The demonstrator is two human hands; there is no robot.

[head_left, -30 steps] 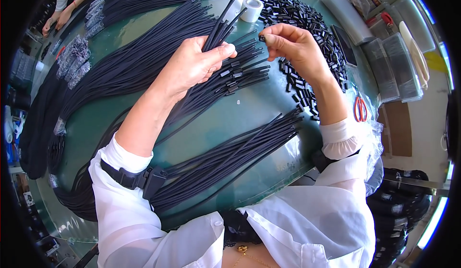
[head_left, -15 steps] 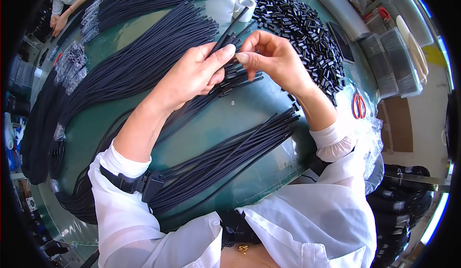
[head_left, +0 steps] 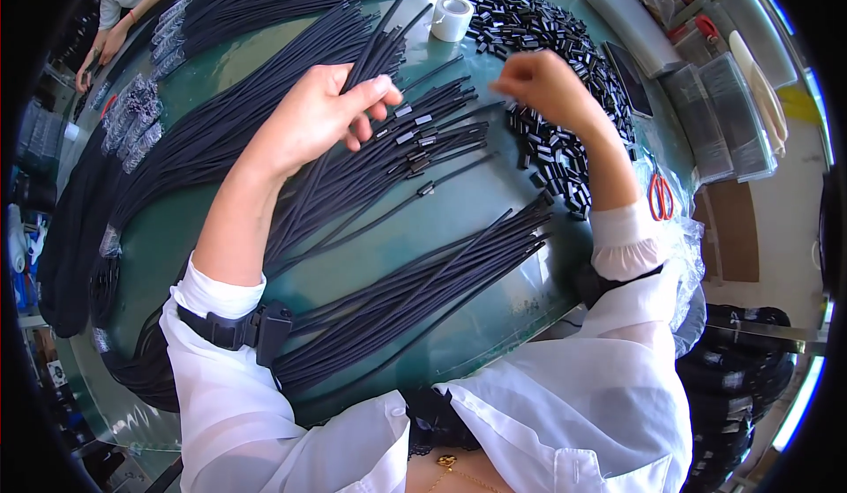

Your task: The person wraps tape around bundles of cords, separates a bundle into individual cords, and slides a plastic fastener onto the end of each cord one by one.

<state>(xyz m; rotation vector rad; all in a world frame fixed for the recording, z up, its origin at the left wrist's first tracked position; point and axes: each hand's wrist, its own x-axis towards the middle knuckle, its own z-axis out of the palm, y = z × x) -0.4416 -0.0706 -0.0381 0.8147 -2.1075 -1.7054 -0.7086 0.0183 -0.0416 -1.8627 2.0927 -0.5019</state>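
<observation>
Several black cords (head_left: 386, 34) are pinched between thumb and fingers of my left hand (head_left: 326, 118), their loose ends pointing up and away. Below that hand lies a bunch of cords with small shiny black tube-like pieces (head_left: 420, 140) around them near their ends. Over the near side of a big heap of loose black pieces (head_left: 565, 69) hovers my right hand (head_left: 556, 91), apart from the left. Its fingers are curled and smeared by motion, so whether they hold anything is hidden.
A nearer cord bundle (head_left: 423, 290) crosses the green table (head_left: 362, 215). Thick cord bundles (head_left: 238, 96) run along the left. A tape roll (head_left: 452, 19), a dark flat device (head_left: 626, 78), red-handled scissors (head_left: 660, 196) and clear plastic boxes (head_left: 706, 113) stand around. Another person's hand (head_left: 113, 43) is far left.
My right hand has parted from the left and moved right to the heap. My left hand has shifted left with the cords, uncovering the bunch with the shiny pieces.
</observation>
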